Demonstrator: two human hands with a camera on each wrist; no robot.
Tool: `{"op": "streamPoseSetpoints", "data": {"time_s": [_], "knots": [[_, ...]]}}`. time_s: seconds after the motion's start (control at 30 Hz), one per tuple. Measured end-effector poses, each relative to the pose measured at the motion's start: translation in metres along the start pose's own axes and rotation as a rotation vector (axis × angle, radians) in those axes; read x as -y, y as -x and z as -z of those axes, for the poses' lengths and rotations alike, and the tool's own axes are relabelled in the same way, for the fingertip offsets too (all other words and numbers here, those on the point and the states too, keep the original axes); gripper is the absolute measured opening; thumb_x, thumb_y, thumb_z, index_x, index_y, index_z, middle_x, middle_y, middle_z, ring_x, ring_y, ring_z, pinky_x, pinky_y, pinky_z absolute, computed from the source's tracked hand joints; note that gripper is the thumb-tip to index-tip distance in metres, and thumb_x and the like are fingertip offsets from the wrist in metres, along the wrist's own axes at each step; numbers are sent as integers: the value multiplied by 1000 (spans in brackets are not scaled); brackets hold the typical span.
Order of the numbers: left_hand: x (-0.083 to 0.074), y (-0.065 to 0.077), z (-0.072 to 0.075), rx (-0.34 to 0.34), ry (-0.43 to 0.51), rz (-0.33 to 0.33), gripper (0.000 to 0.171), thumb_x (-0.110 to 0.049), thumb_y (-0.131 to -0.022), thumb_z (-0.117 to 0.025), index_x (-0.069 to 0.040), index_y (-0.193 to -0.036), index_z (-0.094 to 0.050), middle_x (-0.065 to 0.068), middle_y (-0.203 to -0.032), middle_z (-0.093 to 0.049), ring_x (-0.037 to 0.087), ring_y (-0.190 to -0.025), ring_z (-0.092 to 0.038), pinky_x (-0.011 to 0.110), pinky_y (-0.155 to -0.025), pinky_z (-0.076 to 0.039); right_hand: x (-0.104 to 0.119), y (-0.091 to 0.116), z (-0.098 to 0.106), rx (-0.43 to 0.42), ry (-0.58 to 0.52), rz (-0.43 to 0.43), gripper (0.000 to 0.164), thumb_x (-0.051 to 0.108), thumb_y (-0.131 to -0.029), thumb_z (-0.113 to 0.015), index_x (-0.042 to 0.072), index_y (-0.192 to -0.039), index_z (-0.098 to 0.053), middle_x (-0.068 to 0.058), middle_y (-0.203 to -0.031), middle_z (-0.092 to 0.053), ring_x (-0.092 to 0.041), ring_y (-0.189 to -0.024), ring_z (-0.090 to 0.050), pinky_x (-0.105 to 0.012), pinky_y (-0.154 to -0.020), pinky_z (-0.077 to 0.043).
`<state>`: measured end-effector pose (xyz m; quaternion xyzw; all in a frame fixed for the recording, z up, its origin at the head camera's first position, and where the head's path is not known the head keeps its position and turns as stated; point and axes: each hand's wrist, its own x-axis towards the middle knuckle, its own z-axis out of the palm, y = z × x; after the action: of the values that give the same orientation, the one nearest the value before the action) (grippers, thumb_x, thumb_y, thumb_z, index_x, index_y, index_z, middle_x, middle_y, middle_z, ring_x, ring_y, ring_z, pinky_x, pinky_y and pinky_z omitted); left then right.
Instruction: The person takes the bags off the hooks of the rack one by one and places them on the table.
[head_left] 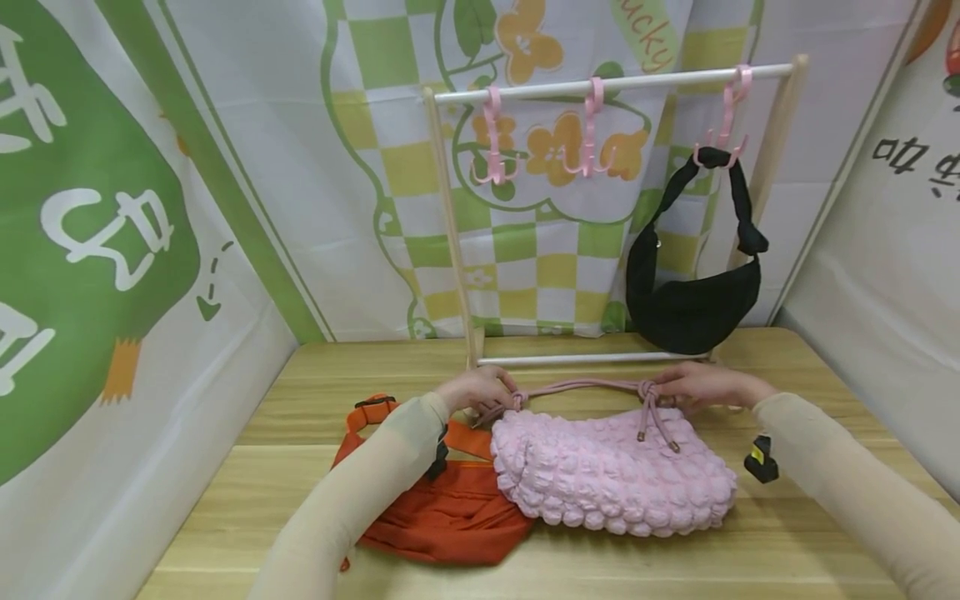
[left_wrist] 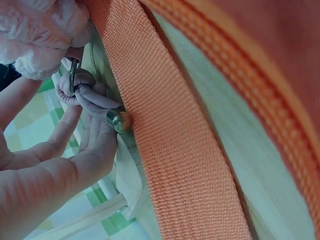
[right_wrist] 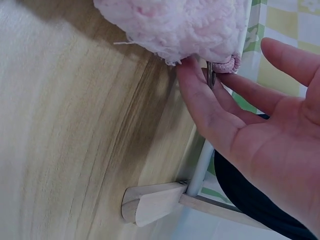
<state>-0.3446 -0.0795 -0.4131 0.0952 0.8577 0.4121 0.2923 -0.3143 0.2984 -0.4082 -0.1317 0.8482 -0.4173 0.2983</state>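
Observation:
A pink, bubbly quilted shoulder bag (head_left: 615, 475) lies on the table, its thin cord strap (head_left: 577, 384) stretched along the far side. My left hand (head_left: 477, 390) grips the strap's left end by its knot; the left wrist view shows fingers curled behind the knot (left_wrist: 82, 90) and its metal-tipped cord end (left_wrist: 119, 120). At the bag's other top corner, my right hand (head_left: 708, 385) holds the strap near the right knot (head_left: 648, 390). In the right wrist view its fingers are around a metal ring (right_wrist: 210, 74) under the puffy fabric.
An orange-red waist bag (head_left: 450, 517) lies left of the pink bag, under my left forearm. Behind stands a rack (head_left: 555, 360) with pink hooks (head_left: 591, 125); a black shoulder bag (head_left: 693, 308) hangs from the right one. A small black object with a yellow mark (head_left: 761, 460) shows near my right forearm.

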Motion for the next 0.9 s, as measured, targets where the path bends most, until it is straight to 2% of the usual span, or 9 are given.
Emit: {"op": "streamPoseSetpoints", "data": {"time_s": [0.2, 0.3, 0.4, 0.6, 0.77, 0.83, 0.9], "knots": [[-4, 5, -4, -31, -97, -31, 31, -13, -81, -71, -2, -106, -58, 3, -80, -53, 15, -69, -50, 32, -60, -48, 3, 7, 1, 6, 16, -7, 56, 22, -100, -47, -16, -138, -31, -24, -125, -51, -28, -112, -51, -44, -92, -51], [-9, 8, -5, -51, -182, -55, 28, -13, -82, -70, -2, -105, -58, 2, -76, -51, 14, -64, -48, 34, -60, -46, 5, 12, 3, -3, 33, -10, 58, 22, -100, -46, -16, -140, -29, -31, -133, -46, -34, -117, -51, -46, -93, -50], [-12, 9, -6, -70, -284, -95, 27, -16, -84, -69, -2, -105, -59, 3, -79, -53, 12, -64, -47, 30, -59, -43, 7, 16, 6, -13, 51, -2, 59, 23, -100, -46, -16, -140, -28, -35, -136, -41, -40, -119, -50, -47, -91, -51], [-15, 12, -4, -88, -445, -140, 28, -24, -87, -67, -3, -105, -61, 8, -96, -60, 15, -78, -52, 23, -62, -42, 10, 22, 9, -34, 98, -1, 61, 27, -99, -47, -13, -140, -30, -35, -136, -42, -42, -118, -52, -48, -90, -51], [-25, 19, -4, -108, -559, -166, 26, -30, -90, -63, -6, -101, -63, 8, -101, -64, 17, -87, -56, 28, -71, -46, 12, 26, 12, -54, 127, 18, 57, 27, -99, -48, -12, -139, -34, -34, -136, -44, -41, -115, -55, -48, -88, -52], [-30, 22, -5, -121, -587, -180, 26, -29, -90, -61, -7, -102, -64, 8, -104, -65, 18, -93, -57, 30, -76, -47, 15, 29, 14, -69, 142, 34, 56, 27, -99, -48, -11, -139, -36, -33, -135, -45, -40, -114, -56, -46, -86, -53], [-37, 25, -6, -128, -577, -195, 24, -26, -90, -60, -6, -104, -64, 9, -103, -67, 20, -94, -60, 31, -79, -48, 19, 33, 15, -86, 159, 48, 55, 27, -99, -48, -11, -138, -37, -33, -135, -46, -40, -114, -57, -46, -86, -54]]}}
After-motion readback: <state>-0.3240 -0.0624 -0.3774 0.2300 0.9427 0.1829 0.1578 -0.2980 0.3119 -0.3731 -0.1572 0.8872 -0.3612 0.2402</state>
